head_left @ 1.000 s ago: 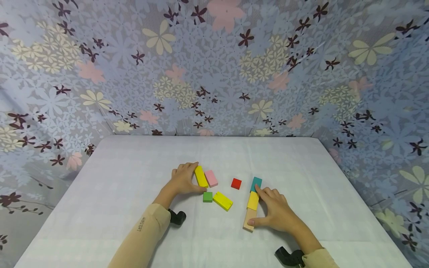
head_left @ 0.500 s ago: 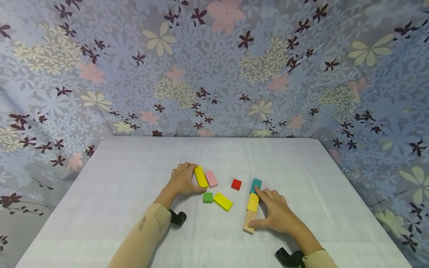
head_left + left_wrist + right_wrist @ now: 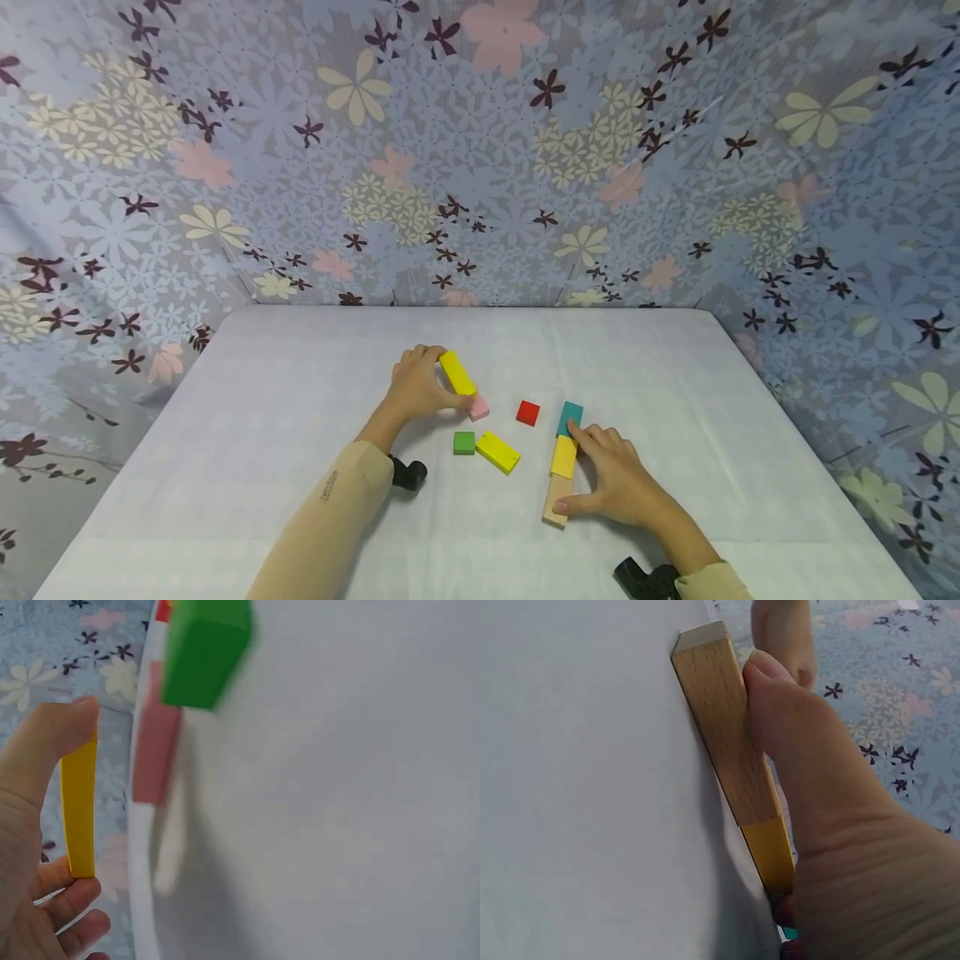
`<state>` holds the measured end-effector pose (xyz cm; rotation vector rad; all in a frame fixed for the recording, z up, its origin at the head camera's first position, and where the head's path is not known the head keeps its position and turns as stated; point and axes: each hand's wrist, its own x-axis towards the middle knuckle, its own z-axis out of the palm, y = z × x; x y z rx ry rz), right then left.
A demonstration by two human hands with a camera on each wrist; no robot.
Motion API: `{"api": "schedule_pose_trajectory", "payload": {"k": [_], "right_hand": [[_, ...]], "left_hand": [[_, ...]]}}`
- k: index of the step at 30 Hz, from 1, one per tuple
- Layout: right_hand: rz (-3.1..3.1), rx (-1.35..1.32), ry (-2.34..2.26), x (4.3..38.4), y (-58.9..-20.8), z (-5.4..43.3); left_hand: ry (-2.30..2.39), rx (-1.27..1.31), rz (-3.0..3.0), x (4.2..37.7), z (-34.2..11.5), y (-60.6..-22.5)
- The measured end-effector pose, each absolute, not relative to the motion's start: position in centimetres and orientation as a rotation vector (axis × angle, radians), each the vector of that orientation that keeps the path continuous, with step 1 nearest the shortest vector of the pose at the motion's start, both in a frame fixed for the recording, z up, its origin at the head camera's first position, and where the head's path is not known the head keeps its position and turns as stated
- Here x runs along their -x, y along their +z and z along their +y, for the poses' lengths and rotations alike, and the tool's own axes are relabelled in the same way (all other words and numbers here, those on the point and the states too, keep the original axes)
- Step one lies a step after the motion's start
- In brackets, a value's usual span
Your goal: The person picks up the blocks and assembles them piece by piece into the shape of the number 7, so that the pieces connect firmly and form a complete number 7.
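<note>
Yellow block (image 3: 456, 372) is up off the table (image 3: 645, 354), near the pink block (image 3: 478, 409). The left hand (image 3: 422, 387) pinches its two ends, thumb and fingers wide apart. The right hand (image 3: 617, 473), spread, touches the wooden block (image 3: 558, 489) and teal block (image 3: 571, 414).

The tan block (image 3: 721, 731) is smooth wood (visibly grained).

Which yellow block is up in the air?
The yellow rectangular block pinched by the left hand; the other two yellow blocks lie on the white table.
</note>
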<state>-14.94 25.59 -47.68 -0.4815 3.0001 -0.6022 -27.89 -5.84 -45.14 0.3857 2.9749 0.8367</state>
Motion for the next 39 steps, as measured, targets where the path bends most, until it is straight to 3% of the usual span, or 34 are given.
{"api": "schedule_pose_trajectory", "payload": {"k": [22,39], "right_hand": [[2.992,0.481,-0.582,15.4,-47.7,26.0],[2.999,0.535,-0.644,15.3,-47.9,26.2]], "left_hand": [[0.852,-0.494,2.754,30.3,7.0,-43.7],[0.685,-0.374,2.752,29.5,10.1,-44.7]]}}
